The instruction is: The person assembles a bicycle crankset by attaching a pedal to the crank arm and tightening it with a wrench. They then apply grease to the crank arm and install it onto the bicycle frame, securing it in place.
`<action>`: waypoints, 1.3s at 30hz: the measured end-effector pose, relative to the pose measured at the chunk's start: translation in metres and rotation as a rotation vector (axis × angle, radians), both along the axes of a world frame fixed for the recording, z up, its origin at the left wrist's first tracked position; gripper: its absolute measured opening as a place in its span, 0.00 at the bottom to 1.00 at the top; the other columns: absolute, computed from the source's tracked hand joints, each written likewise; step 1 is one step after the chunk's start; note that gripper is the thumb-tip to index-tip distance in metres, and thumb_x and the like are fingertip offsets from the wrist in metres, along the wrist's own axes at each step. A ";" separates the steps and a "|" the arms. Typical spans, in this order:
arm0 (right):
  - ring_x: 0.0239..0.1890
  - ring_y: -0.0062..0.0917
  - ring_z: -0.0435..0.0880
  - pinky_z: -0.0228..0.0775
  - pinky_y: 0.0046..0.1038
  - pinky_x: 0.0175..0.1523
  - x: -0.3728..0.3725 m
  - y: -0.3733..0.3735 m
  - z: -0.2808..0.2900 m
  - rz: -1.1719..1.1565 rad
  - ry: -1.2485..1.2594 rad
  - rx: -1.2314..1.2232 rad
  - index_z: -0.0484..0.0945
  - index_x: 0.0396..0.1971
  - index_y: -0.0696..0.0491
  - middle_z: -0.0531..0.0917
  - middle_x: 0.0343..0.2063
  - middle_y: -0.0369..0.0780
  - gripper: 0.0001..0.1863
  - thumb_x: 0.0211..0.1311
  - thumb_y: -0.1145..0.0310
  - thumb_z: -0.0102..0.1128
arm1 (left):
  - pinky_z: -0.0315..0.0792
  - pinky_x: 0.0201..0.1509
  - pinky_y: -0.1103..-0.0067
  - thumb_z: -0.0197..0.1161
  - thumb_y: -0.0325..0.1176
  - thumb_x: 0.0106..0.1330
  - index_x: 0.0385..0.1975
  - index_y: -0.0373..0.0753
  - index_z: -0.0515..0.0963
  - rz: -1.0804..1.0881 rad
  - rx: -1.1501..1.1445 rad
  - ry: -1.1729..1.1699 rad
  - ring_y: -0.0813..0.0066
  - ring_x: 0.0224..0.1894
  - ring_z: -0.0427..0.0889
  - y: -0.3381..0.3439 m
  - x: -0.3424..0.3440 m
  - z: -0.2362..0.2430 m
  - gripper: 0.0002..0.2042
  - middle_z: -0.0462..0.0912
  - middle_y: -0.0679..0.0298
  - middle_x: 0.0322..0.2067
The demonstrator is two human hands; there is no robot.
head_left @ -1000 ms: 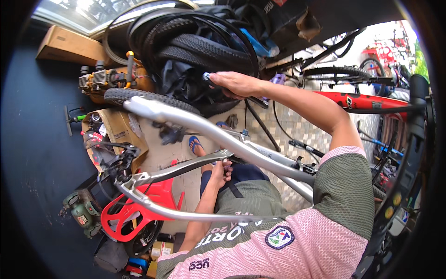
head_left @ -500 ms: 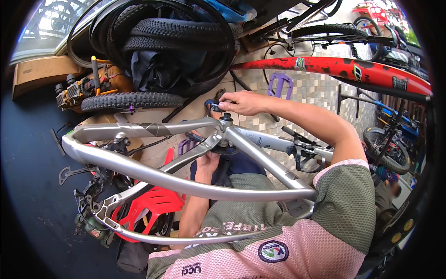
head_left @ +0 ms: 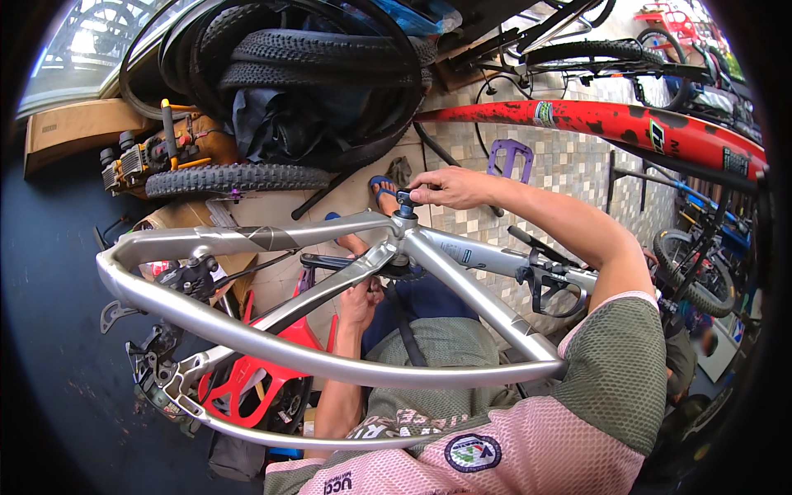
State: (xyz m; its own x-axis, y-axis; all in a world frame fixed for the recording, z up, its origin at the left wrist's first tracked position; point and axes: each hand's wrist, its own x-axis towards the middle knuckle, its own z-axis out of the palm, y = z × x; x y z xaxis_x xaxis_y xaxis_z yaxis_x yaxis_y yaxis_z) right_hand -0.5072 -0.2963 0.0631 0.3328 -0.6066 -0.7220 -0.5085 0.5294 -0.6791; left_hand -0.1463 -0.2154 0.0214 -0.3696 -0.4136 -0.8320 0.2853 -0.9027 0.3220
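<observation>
A silver bicycle frame point(head_left: 272, 328) lies sideways across my lap. My right hand point(head_left: 450, 187) reaches over the bottom bracket shell point(head_left: 394, 233), its fingers pinched on a small dark part point(head_left: 404, 199) at the end of the spindle. Below the frame, my left hand point(head_left: 360, 302) has its fingers curled up beside the chainstay, close to a black crank arm point(head_left: 326, 261). What those fingers hold is hidden from sight. Part of a dark chainring shows behind the frame tube.
A scuffed red bicycle frame point(head_left: 577, 118) lies beyond my right arm, with a purple pedal point(head_left: 511, 159) near it. Black tyres point(head_left: 322, 49) are heaped at the far left. A red plastic piece point(head_left: 264, 363) and a rear derailleur point(head_left: 153, 359) sit near the frame's left end.
My right hand has moved slightly right and onto the spindle end. The silver frame has tilted, its left end shifting left and down. The black crank arm now shows more beside my left hand.
</observation>
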 end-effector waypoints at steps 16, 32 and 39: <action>0.45 0.35 0.88 0.77 0.39 0.55 0.002 0.004 -0.012 0.076 0.000 -0.083 0.79 0.63 0.49 0.87 0.48 0.48 0.37 0.74 0.32 0.51 | 0.65 0.26 0.80 0.64 0.32 0.77 0.52 0.43 0.76 -0.007 -0.021 -0.069 0.80 0.30 0.73 0.002 -0.002 0.004 0.09 0.77 0.68 0.31; 0.39 0.22 0.83 0.80 0.28 0.41 0.003 -0.005 -0.015 -0.036 -0.178 0.258 0.80 0.66 0.46 0.85 0.37 0.39 0.38 0.67 0.34 0.63 | 0.63 0.25 0.82 0.67 0.34 0.75 0.61 0.47 0.67 -0.078 -0.130 -0.064 0.84 0.27 0.69 0.002 0.002 -0.001 0.20 0.75 0.73 0.32; 0.47 0.27 0.84 0.78 0.30 0.54 0.003 0.005 -0.033 -0.017 -0.228 0.098 0.80 0.65 0.48 0.89 0.48 0.41 0.35 0.68 0.38 0.66 | 0.63 0.24 0.81 0.65 0.36 0.77 0.44 0.42 0.76 -0.159 -0.208 -0.144 0.85 0.23 0.67 0.000 -0.010 0.021 0.07 0.69 0.74 0.25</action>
